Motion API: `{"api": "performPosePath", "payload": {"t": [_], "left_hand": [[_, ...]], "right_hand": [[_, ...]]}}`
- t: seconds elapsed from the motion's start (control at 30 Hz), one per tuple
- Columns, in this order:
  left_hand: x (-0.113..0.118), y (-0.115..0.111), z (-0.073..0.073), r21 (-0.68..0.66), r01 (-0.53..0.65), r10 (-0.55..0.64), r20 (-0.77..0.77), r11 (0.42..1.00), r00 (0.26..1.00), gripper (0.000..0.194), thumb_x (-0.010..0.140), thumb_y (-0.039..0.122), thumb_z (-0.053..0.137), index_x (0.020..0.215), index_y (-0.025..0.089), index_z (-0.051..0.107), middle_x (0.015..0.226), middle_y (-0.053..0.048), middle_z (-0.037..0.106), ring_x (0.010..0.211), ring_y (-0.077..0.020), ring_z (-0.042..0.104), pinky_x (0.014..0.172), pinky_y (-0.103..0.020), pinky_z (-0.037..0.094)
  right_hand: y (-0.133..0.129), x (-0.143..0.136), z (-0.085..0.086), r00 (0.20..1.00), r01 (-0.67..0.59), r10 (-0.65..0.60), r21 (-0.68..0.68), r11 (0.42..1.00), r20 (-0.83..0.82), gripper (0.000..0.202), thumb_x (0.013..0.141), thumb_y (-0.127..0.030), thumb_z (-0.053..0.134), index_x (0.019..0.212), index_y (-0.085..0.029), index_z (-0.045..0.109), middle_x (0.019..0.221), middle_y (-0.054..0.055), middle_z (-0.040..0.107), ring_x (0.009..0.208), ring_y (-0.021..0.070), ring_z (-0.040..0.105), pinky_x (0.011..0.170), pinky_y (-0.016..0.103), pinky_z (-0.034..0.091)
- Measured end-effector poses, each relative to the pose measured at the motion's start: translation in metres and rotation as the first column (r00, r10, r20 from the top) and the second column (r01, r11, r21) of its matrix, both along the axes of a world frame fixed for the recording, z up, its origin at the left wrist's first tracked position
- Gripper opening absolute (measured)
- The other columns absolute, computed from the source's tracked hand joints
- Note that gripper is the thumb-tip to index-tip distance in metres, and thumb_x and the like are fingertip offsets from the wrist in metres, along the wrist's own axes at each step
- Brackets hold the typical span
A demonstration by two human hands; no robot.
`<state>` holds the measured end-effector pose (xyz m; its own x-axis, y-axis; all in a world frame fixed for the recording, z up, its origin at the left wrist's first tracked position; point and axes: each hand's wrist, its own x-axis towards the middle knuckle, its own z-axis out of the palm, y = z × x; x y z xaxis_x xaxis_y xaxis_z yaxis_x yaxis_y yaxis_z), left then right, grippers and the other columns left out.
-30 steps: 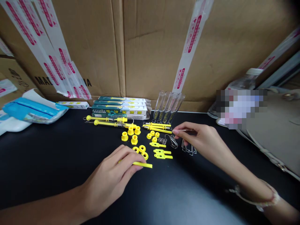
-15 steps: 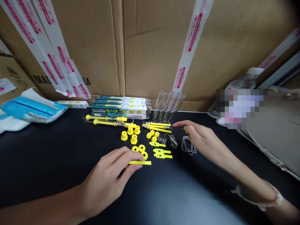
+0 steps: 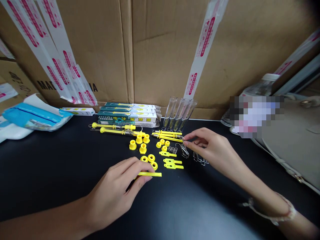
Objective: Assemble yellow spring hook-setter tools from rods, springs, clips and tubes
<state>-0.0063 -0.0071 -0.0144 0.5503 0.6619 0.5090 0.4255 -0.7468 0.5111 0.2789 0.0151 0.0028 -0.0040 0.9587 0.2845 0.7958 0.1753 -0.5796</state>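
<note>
Yellow strip (image 3: 156,174) sits pinched in left fingers (image 3: 140,165); right fingers (image 3: 193,133), I cannot tell.

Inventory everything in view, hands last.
cardboard: count unclear, brown, back
tabletop: one, black, beneath
packet: one, blue, left
boxes: several, green-white, back
gauges: two, yellow, before boxes
tubes: four, clear, back
rods: three, yellow, before tubes
caps: four, yellow, centre
collars: four, yellow, beside caps
rings: three, yellow, centre
springs: several, silver, beside collars
tabs: three, yellow, centre
hooks: several, silver, beside springs
bottle: one, clear, right
bag: one, beige, right
strip: one, yellow, front
bracelet: one, pale, right wrist
left hand: one, holding strip
right hand: one, at rods
</note>
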Motion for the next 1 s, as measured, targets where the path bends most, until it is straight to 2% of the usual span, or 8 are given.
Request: {"api": "performPosePath", "payload": {"t": [0.1,0.27,0.37,0.53,0.67,0.8,0.9,1.0], "left_hand": [[0.0,0.0,0.0,-0.009,-0.003,0.003,0.006,1.0,1.0,0.015,0.094,0.011,0.06,0.101,0.023,0.064,0.091,0.004,0.07,0.083,-0.009,0.069,0.082,-0.016,0.05],[0.0,-0.001,0.0,-0.007,-0.003,0.004,0.031,1.0,1.0,0.016,0.094,0.01,0.061,0.101,0.024,0.066,0.093,0.003,0.071,0.084,-0.0093,0.068,0.083,-0.016,0.05],[-0.001,0.0,0.001,-0.045,-0.043,0.047,0.087,0.998,0.995,0.016,0.093,0.01,0.062,0.1,0.024,0.065,0.093,0.004,0.07,0.085,-0.0091,0.068,0.082,-0.016,0.051],[-0.002,0.008,0.004,-0.176,-0.198,0.227,0.163,0.964,0.96,0.003,0.094,0.023,0.06,0.096,0.024,0.063,0.088,0.003,0.069,0.08,-0.012,0.067,0.071,-0.019,0.053],[-0.004,0.012,0.004,-0.262,-0.22,0.271,0.178,0.94,0.946,0.006,0.095,0.027,0.058,0.097,0.023,0.061,0.089,0.002,0.068,0.081,-0.0132,0.068,0.068,-0.02,0.052],[-0.004,0.012,0.004,-0.241,-0.201,0.246,0.171,0.949,0.954,0.006,0.095,0.026,0.057,0.098,0.023,0.062,0.09,0.002,0.069,0.08,-0.0127,0.068,0.068,-0.02,0.052],[-0.003,0.011,0.003,-0.193,-0.195,0.227,0.159,0.962,0.961,0.005,0.094,0.023,0.06,0.096,0.024,0.064,0.089,0.003,0.071,0.08,-0.0122,0.068,0.07,-0.018,0.053],[-0.003,0.011,0.002,-0.134,-0.179,0.197,0.141,0.975,0.97,0.007,0.09,0.019,0.067,0.094,0.024,0.068,0.09,0.005,0.074,0.081,-0.0111,0.07,0.077,-0.017,0.054]], "right_hand": [[-0.001,-0.002,0.0,0.998,0.013,-0.014,0.016,1.0,0.059,0.016,0.085,-0.033,0.065,0.088,-0.021,0.076,0.087,0.006,0.072,0.068,0.0194,0.067,0.065,0.032,0.053],[-0.004,-0.008,0.004,0.997,0.024,-0.02,-0.058,0.998,0.071,0.01,0.085,-0.029,0.067,0.083,-0.024,0.075,0.072,-0.001,0.073,0.062,0.017,0.065,0.059,0.027,0.048],[-0.005,-0.009,0.003,0.999,0.004,-0.003,-0.037,0.999,0.048,0.011,0.085,-0.032,0.069,0.083,-0.024,0.076,0.075,0.0,0.073,0.065,0.017,0.066,0.06,0.027,0.049],[-0.004,-0.007,0.002,0.999,-0.02,0.018,0.08,0.997,0.029,0.025,0.089,-0.044,0.065,0.083,-0.022,0.077,0.1,0.007,0.069,0.076,0.0189,0.067,0.065,0.03,0.052],[-0.003,-0.006,0.004,0.995,0.009,-0.02,0.119,0.993,0.094,0.036,0.09,-0.052,0.061,0.08,-0.022,0.077,0.088,0.007,0.069,0.065,0.018,0.06,0.057,0.03,0.046],[-0.004,-0.007,0.006,0.994,0.057,-0.061,0.047,0.997,0.086,0.033,0.09,-0.05,0.061,0.08,-0.022,0.075,0.065,0.002,0.068,0.055,0.0167,0.057,0.053,0.028,0.04],[-0.003,-0.008,0.005,0.996,0.055,-0.054,-0.011,0.998,0.068,0.029,0.09,-0.045,0.061,0.079,-0.022,0.074,0.062,0.0,0.069,0.056,0.0171,0.06,0.053,0.027,0.04],[-0.002,-0.008,0.001,0.99,0.063,-0.064,0.013,0.998,0.124,0.028,0.089,-0.044,0.062,0.075,-0.022,0.072,0.067,0.001,0.07,0.058,0.0179,0.06,0.054,0.028,0.04]]}}
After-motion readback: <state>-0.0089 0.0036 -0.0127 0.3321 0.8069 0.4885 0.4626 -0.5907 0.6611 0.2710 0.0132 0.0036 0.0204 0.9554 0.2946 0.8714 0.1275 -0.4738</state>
